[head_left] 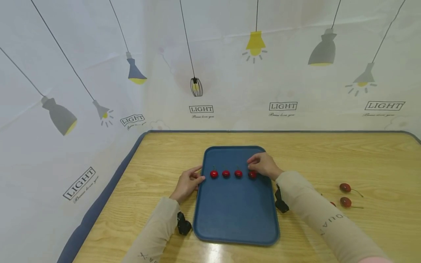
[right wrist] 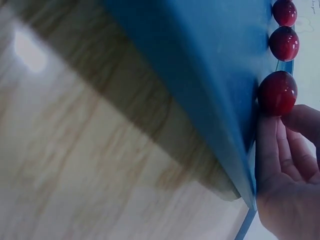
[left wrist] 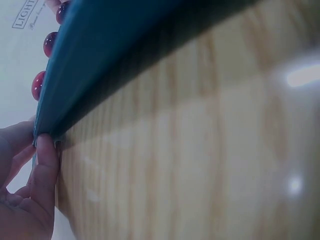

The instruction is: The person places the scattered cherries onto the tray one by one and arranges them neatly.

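Observation:
A blue tray point(head_left: 236, 208) lies on the wooden table with several red cherries in a row across its upper part. My left hand point(head_left: 188, 183) holds the tray's left rim, thumb at the edge and index finger stretched along it. Closest to that hand is the leftmost cherry point(head_left: 214, 174), its stem pointing away. Over the tray's right side, my right hand point(head_left: 265, 166) pinches the rightmost cherry point(right wrist: 278, 94) at its stem end with thumb and fingertips; the stem itself is hidden by the fingers. Two middle cherries, one of them a dark red cherry point(head_left: 226, 174), sit untouched between the hands.
To the right of the tray, a cherry point(head_left: 345, 187) and another cherry point(head_left: 345, 202) lie on the table point(head_left: 378, 164) with stems pointing right. A further cherry point(head_left: 332, 204) is partly hidden behind my right sleeve. A wall cloth point(head_left: 230, 65) printed with lamps hangs behind the table.

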{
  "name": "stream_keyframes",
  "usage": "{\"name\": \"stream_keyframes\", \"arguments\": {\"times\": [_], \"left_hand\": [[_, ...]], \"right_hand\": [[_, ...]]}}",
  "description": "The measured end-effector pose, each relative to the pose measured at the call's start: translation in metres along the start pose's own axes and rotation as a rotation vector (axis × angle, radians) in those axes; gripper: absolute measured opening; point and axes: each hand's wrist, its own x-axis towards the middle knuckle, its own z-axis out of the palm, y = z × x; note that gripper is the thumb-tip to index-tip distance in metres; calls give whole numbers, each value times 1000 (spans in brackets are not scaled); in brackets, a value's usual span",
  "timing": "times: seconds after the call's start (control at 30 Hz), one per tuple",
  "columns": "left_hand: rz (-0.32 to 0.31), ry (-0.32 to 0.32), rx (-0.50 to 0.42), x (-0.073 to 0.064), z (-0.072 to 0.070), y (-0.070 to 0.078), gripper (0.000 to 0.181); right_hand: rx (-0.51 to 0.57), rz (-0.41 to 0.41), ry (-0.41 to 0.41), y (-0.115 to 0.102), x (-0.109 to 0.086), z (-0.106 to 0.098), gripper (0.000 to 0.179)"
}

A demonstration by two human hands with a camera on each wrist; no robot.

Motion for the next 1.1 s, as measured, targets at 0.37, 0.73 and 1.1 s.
{"name": "stream_keyframes", "arguments": {"times": [0.37,0.73,1.1], "left_hand": [[-2,-2,-1,-2,-1,1,47],[8,0,8,-2,-1,2,47],[24,6,-10,-3,0,0,47]], "right_hand": [[38,11,-6,-2,-1,-1,19],[51,-25,-20,8,9,0,15],[4,13,-20,-5,-2,-3,19]]}}
